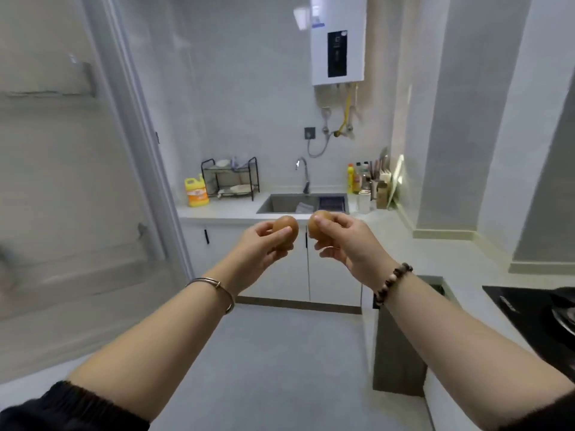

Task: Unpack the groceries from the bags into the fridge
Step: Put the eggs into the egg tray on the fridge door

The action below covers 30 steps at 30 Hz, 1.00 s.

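I see both arms extended to frame centre. The left hand point(259, 244) grasps one brown egg point(286, 231). The right hand point(345, 241) grasps a second egg point(319, 227), just beside the first.

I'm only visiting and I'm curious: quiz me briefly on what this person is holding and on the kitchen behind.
1. True or false: the left hand grips one egg and the right hand grips another egg.
2. Which wrist wears the bead bracelet? A) left B) right
3. Fill in: the yellow jug stands on the counter, to the ___ of the dish rack.

Key: 1 true; 2 B; 3 left.
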Each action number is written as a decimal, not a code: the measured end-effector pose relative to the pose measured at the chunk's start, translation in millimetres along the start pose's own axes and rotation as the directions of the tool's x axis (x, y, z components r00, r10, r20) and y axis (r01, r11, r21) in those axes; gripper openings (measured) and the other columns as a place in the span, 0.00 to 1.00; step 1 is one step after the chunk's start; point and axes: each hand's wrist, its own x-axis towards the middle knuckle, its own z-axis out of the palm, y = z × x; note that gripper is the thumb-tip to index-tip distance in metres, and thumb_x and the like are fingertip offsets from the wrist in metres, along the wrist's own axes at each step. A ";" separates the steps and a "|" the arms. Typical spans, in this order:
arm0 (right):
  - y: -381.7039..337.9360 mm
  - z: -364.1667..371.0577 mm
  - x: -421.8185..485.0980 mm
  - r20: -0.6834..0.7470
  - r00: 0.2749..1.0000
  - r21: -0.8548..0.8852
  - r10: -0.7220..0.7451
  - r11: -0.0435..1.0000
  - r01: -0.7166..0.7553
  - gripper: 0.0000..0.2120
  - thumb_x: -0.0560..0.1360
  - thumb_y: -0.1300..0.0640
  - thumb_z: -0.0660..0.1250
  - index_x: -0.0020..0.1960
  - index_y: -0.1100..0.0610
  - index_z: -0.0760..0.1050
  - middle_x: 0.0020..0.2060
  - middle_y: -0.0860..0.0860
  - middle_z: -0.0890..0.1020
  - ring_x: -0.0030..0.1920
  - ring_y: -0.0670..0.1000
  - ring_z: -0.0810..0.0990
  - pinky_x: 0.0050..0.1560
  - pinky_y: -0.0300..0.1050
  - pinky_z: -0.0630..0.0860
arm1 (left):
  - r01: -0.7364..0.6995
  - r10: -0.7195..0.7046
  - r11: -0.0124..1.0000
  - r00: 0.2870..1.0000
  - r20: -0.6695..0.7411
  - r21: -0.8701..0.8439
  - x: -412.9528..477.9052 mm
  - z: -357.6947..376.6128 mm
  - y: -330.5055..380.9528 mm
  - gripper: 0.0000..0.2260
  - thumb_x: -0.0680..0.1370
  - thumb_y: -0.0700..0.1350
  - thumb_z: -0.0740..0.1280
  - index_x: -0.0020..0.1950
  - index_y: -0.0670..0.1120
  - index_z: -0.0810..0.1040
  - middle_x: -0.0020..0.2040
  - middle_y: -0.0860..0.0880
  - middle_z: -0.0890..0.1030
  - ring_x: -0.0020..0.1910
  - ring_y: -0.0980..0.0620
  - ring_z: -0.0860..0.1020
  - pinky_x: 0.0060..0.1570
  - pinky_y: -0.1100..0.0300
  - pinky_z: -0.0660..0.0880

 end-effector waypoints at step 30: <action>-198.5 353.3 146.1 0.096 0.528 0.061 -0.844 0.535 0.843 0.14 0.69 0.56 0.74 0.52 0.49 0.76 0.42 0.46 0.81 0.42 0.46 0.80 0.43 0.38 0.78 | -0.496 0.845 0.511 0.438 -0.306 0.702 -55.0 -286.1 263.8 0.14 0.69 0.53 0.71 0.53 0.50 0.78 0.47 0.49 0.83 0.46 0.51 0.82 0.47 0.60 0.79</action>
